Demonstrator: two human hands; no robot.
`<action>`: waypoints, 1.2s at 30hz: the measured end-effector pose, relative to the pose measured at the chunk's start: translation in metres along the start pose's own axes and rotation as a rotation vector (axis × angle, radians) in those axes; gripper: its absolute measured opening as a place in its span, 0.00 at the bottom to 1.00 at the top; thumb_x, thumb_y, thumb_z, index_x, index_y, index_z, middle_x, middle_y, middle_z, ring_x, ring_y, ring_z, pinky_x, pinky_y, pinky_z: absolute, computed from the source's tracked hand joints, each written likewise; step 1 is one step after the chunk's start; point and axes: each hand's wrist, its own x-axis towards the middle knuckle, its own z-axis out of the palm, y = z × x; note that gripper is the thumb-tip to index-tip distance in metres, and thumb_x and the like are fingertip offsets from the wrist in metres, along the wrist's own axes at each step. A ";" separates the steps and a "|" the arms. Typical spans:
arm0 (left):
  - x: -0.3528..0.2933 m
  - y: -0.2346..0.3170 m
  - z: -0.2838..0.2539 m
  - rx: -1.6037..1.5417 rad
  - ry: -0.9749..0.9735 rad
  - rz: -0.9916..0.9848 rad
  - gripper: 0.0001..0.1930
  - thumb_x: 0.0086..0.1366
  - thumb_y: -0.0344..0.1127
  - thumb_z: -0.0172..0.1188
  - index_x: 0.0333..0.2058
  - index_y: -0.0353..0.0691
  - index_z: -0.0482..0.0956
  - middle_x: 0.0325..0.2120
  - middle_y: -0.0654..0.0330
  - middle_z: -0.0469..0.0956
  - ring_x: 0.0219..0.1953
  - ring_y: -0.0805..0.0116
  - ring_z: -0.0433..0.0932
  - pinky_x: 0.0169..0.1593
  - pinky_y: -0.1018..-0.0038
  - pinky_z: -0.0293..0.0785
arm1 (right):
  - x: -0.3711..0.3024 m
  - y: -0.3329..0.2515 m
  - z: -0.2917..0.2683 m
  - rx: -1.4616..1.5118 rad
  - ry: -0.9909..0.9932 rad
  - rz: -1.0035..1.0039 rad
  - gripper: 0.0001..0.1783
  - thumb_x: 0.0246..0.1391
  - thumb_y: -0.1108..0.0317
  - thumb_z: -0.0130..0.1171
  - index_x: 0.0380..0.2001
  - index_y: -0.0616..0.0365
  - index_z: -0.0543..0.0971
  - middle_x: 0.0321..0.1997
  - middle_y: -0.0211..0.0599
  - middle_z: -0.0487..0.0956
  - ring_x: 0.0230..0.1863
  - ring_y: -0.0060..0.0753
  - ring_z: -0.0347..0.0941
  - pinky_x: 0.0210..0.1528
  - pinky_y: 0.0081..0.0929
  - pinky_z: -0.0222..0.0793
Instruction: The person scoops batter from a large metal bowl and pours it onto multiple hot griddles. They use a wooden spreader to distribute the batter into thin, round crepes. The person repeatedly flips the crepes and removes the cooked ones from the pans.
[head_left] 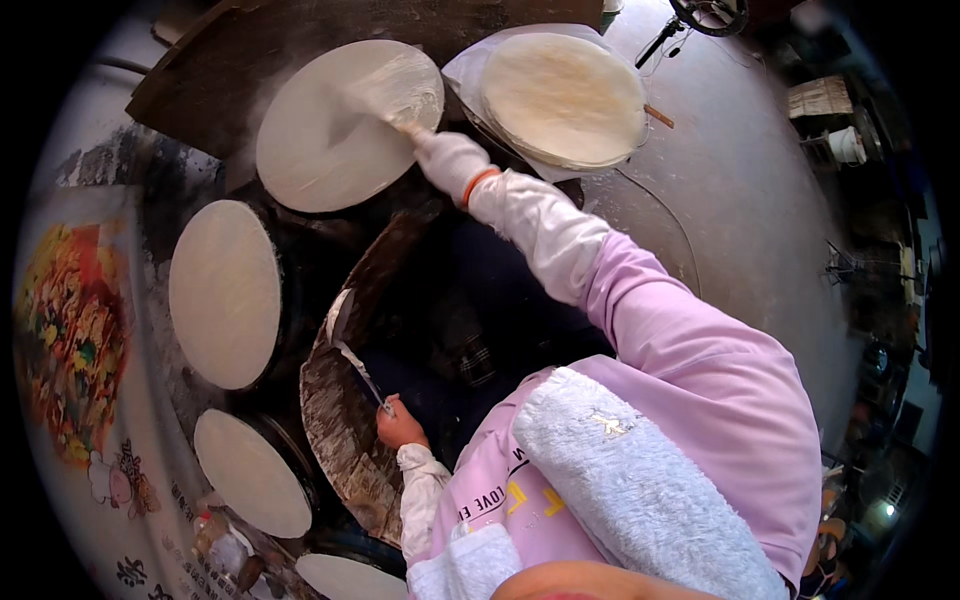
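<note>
White-gloved, clenched right hand round blurred spreader over far batter disc, left of pancakes. Pinched batter-smeared tool in bare left hand, over curved board.

The right hand, in a white glove, held a wooden-handled tool, its head blurred, over a pale round sheet of batter. The bare left hand gripped a batter-smeared ladle beside a curved wooden board; pale flatbread lay on white cloth.
</note>
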 end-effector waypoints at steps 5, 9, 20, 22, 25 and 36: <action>-0.001 0.037 -0.038 -0.118 -0.117 -0.034 0.12 0.63 0.33 0.53 0.35 0.35 0.85 0.34 0.50 0.84 0.38 0.53 0.83 0.43 0.60 0.76 | 0.045 0.047 -0.012 0.135 0.124 0.167 0.24 0.64 0.59 0.49 0.64 0.33 0.70 0.42 0.54 0.81 0.42 0.58 0.79 0.44 0.49 0.73; 0.009 0.092 -0.073 -0.539 -0.313 -0.168 0.12 0.69 0.33 0.53 0.41 0.29 0.81 0.37 0.53 0.83 0.41 0.63 0.82 0.42 0.67 0.78 | 0.000 0.020 0.014 0.053 -0.014 -0.052 0.27 0.62 0.60 0.51 0.65 0.29 0.68 0.35 0.53 0.81 0.41 0.56 0.79 0.46 0.46 0.74; 0.056 0.201 -0.137 -1.110 -0.715 -0.362 0.17 0.75 0.38 0.48 0.53 0.30 0.71 0.33 0.59 0.78 0.14 0.83 0.66 0.15 0.86 0.61 | -0.054 0.043 0.016 0.339 0.107 0.022 0.25 0.62 0.56 0.54 0.62 0.38 0.72 0.45 0.54 0.81 0.48 0.57 0.78 0.50 0.43 0.74; 0.069 0.200 -0.132 -1.164 -0.709 -0.333 0.18 0.76 0.37 0.46 0.55 0.29 0.69 0.32 0.59 0.77 0.14 0.83 0.65 0.15 0.86 0.61 | -0.050 0.004 0.014 0.377 -0.048 -0.008 0.23 0.61 0.56 0.54 0.60 0.40 0.74 0.45 0.52 0.81 0.48 0.55 0.78 0.51 0.41 0.73; 0.099 0.211 -0.127 -1.139 -0.728 -0.296 0.19 0.76 0.38 0.45 0.58 0.32 0.67 0.30 0.61 0.76 0.14 0.82 0.66 0.16 0.85 0.60 | -0.002 0.010 0.000 0.369 0.002 0.014 0.21 0.61 0.56 0.53 0.58 0.43 0.76 0.45 0.51 0.82 0.47 0.54 0.78 0.50 0.43 0.73; 0.239 0.262 -0.052 -0.972 -0.664 -0.173 0.14 0.74 0.36 0.50 0.52 0.35 0.70 0.32 0.59 0.76 0.18 0.78 0.68 0.17 0.82 0.63 | -0.022 0.033 -0.024 0.388 -0.280 -0.023 0.23 0.65 0.59 0.52 0.63 0.38 0.73 0.21 0.40 0.77 0.20 0.37 0.75 0.29 0.34 0.73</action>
